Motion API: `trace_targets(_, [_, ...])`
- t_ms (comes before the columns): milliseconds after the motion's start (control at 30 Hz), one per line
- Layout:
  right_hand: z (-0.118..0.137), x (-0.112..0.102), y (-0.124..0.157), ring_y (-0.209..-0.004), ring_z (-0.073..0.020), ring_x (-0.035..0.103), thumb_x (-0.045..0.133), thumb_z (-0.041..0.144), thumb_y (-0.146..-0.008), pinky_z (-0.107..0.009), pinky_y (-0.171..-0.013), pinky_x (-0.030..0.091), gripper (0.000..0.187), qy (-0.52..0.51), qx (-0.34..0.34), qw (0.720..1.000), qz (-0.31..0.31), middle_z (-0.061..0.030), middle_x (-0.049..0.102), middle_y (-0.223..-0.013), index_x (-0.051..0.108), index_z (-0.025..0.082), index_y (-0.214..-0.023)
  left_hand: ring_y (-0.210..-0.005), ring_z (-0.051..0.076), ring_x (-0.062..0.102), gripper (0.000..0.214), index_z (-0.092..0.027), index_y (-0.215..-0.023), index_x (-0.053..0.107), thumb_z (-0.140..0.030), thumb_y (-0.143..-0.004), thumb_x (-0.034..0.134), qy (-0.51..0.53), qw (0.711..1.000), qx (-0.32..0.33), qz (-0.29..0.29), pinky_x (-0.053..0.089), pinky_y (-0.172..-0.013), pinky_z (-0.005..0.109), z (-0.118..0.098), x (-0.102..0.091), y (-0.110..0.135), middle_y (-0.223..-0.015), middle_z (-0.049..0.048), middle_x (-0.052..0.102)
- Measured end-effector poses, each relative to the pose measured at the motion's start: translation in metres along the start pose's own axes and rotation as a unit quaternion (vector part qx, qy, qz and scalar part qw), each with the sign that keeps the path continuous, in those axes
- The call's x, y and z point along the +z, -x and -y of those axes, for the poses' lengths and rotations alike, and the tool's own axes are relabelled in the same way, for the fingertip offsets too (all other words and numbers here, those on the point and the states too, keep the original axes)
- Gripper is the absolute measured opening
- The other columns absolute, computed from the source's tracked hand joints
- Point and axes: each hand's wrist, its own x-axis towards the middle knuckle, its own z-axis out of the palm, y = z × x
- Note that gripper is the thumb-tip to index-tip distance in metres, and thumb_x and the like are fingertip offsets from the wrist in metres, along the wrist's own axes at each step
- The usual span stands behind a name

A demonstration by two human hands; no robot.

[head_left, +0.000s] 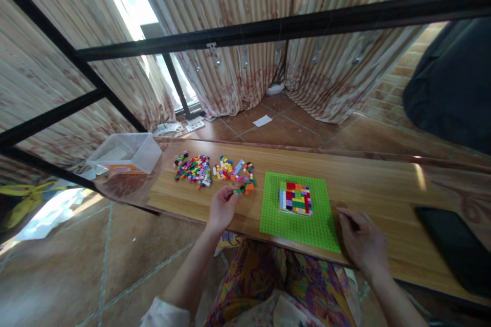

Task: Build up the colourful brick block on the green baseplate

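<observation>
My left hand (222,208) is at the near edge of a loose group of small building bricks (229,167), thumb and forefinger pinched at a small green brick (237,192). An orange brick (249,187) lies just beyond its fingertips. To the right lies a green studded baseplate (299,232), bearing a low rectangular block of many-coloured bricks (295,198). My right hand (363,240) rests on the wooden board by the plate's right edge, fingers loosely bent and thumb apart, with nothing seen in it.
Farther left is a second brick pile (194,169), and beyond it a clear plastic box (132,152). A dark phone-like slab (456,245) lies at the right on the wooden board (376,184). A black metal bar (268,33) crosses in front of the curtains.
</observation>
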Motion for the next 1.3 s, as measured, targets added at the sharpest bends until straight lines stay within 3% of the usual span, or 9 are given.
trace_targets(100, [-0.002,0.001,0.000,-0.086,-0.0230,0.065,0.044,0.043,-0.087,-0.035,-0.077,0.050,0.036,0.012,-0.001,1.000,-0.002,-0.0091,0.070,-0.096,0.069,0.019,-0.094,-0.067,0.014,0.062,0.011,-0.017,-0.080,0.061,-0.023,-0.071,0.061,-0.012,1.000,-0.009,-0.001,0.050,-0.066,0.026,0.004,0.001,0.014,-0.071,0.0000,0.065])
trace_targets(200, [-0.001,0.000,0.001,-0.085,-0.0232,0.065,0.043,0.044,-0.087,-0.035,-0.075,0.050,0.037,0.014,0.001,1.000,0.001,-0.0091,0.070,-0.095,0.070,0.020,-0.093,-0.067,0.014,0.061,0.007,-0.019,-0.082,0.061,-0.021,-0.077,0.057,-0.138,0.989,0.039,-0.028,0.048,-0.066,0.026,0.002,-0.004,0.017,-0.070,-0.0005,0.064])
trace_targets(367, [0.001,-0.001,0.001,-0.087,-0.0241,0.065,0.043,0.045,-0.086,-0.035,-0.075,0.049,0.037,0.020,0.010,1.000,0.004,-0.0090,0.070,-0.096,0.070,0.020,-0.093,-0.089,0.019,0.063,0.013,-0.021,-0.085,0.066,-0.021,-0.084,0.053,-0.380,0.901,0.180,-0.108,0.048,-0.079,0.030,-0.001,-0.026,0.012,-0.098,0.0057,0.066])
trace_targets(467, [0.000,-0.001,0.000,-0.087,-0.0243,0.065,0.043,0.045,-0.086,-0.036,-0.076,0.050,0.037,0.016,0.011,1.000,0.007,-0.0093,0.070,-0.096,0.070,0.020,-0.093,-0.089,0.020,0.063,0.017,-0.021,-0.086,0.067,-0.019,-0.086,0.050,-0.453,0.864,0.193,-0.102,0.049,-0.080,0.031,0.004,-0.035,0.010,-0.098,0.0071,0.065])
trace_targets(533, [-0.001,-0.001,0.000,-0.087,-0.0244,0.065,0.043,0.045,-0.085,-0.036,-0.077,0.050,0.038,0.016,0.013,1.000,0.009,-0.0093,0.070,-0.096,0.070,0.020,-0.093,-0.089,0.020,0.063,0.018,-0.020,-0.088,0.067,-0.019,-0.087,0.049,-0.470,0.859,0.186,-0.086,0.049,-0.080,0.031,0.008,-0.037,0.010,-0.095,0.0072,0.066])
trace_targets(700, [-0.001,-0.002,0.001,-0.088,-0.0244,0.065,0.044,0.045,-0.086,-0.036,-0.077,0.049,0.037,0.017,0.013,1.000,0.005,-0.0092,0.070,-0.098,0.069,0.020,-0.094,-0.089,0.021,0.063,0.016,-0.019,-0.092,0.064,-0.020,-0.085,0.049,-0.395,0.900,0.154,-0.104,0.049,-0.081,0.033,0.012,-0.035,0.007,-0.094,0.0079,0.067])
trace_targets(933, [-0.002,-0.001,0.002,-0.087,-0.0256,0.065,0.044,0.044,-0.086,-0.038,-0.075,0.050,0.036,0.017,0.001,1.000,0.001,-0.0101,0.070,-0.097,0.069,0.020,-0.094,-0.067,0.015,0.062,0.012,-0.018,-0.088,0.060,-0.024,-0.078,0.056,-0.129,0.980,0.046,-0.143,0.049,-0.064,0.026,0.018,-0.038,-0.002,-0.072,0.0004,0.064])
trace_targets(1100, [-0.003,-0.001,0.001,-0.086,-0.0265,0.065,0.043,0.047,-0.086,-0.038,-0.073,0.049,0.039,0.016,0.008,1.000,0.012,-0.0106,0.070,-0.097,0.069,0.020,-0.093,-0.067,0.013,0.065,0.019,-0.017,-0.092,0.063,-0.024,-0.075,0.056,-0.022,0.990,0.007,-0.136,0.051,-0.064,0.024,0.018,-0.036,0.003,-0.076,0.0016,0.067])
trace_targets(1300, [-0.004,-0.001,0.001,-0.086,-0.0264,0.065,0.042,0.048,-0.085,-0.038,-0.073,0.049,0.040,0.027,0.017,0.999,0.015,-0.0106,0.070,-0.096,0.070,0.020,-0.092,-0.068,0.013,0.065,0.024,-0.016,-0.089,0.071,-0.021,-0.071,0.057,-0.053,0.988,0.004,-0.144,0.051,-0.066,0.024,0.014,-0.033,0.006,-0.076,0.0023,0.071])
